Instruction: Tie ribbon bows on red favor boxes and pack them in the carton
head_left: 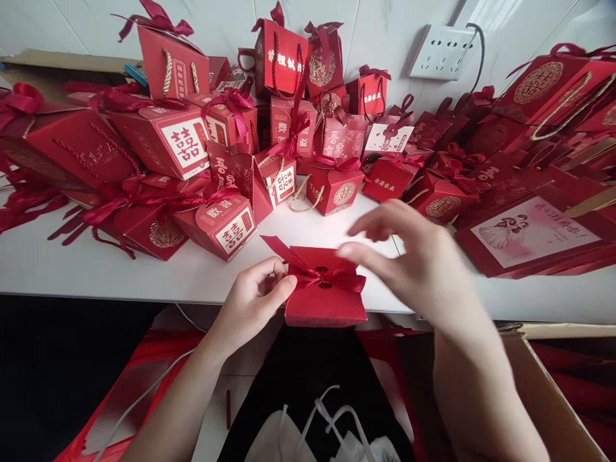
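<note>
While one red gift box (pixel 327 307) sits at the front edge of the white table (pixel 212 279), two bare hands flank it.

From the left, I count three boxes (pixel 185 147) with white double-happiness panels, in a heap too crowded to number. Next comes the left hand (pixel 260 298), thumb and fingers pinched together on the one ribbon (pixel 321 278) at the gift box's left side; whether they grip the card too, I can't tell. That ribbon crosses the top in a single bow. Just right hovers the right hand (pixel 421 266), slightly blurred, thumb and fingers spread wide around nothing. Behind it, one socket panel (pixel 441 52) takes one black cord (pixel 482 54). Farthest right, one pink picture label (pixel 535 230) shows above one open carton (pixel 553 378).
</note>
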`<state>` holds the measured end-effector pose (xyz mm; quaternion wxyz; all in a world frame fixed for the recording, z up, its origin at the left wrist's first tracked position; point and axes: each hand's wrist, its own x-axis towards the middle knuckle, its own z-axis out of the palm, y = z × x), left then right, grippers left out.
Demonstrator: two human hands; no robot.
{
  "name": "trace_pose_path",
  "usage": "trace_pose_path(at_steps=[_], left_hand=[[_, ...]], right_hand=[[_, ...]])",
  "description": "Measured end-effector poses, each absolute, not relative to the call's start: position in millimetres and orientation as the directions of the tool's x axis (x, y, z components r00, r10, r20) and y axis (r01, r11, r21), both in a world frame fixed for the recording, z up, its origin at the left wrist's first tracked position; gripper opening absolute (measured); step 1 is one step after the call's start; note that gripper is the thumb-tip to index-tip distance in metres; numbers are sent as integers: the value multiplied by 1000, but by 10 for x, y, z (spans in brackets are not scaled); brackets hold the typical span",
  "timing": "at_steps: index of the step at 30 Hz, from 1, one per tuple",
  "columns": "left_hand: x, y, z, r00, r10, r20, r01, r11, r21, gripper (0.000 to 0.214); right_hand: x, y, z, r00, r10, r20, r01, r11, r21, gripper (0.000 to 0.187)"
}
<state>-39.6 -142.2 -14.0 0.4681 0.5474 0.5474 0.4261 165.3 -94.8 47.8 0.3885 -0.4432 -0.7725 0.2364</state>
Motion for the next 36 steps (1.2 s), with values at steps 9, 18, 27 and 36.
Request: trace_pose_path(at_steps=[9,18,27,36], left_hand=[[-402,-1428,-104,49,998,-30,294,15,956,23],[-390,-1470,62,243,852,464,666,-495,558,19],[-331,-1405,150,422,821,385,695,-566,444,39],[-219,-1356,179,356,856,374,688,-511,515,19]], right_hand=[[1299,-557,525,-758,646,-92,482,460,-746,12],[1393,-530,420,-741,670,-51,264,221,-939,15],[1597,-474,197,-329,848,416,544,530,-651,8],[1899,-698,-164,-462,874,-149,183,-71,-981,46]])
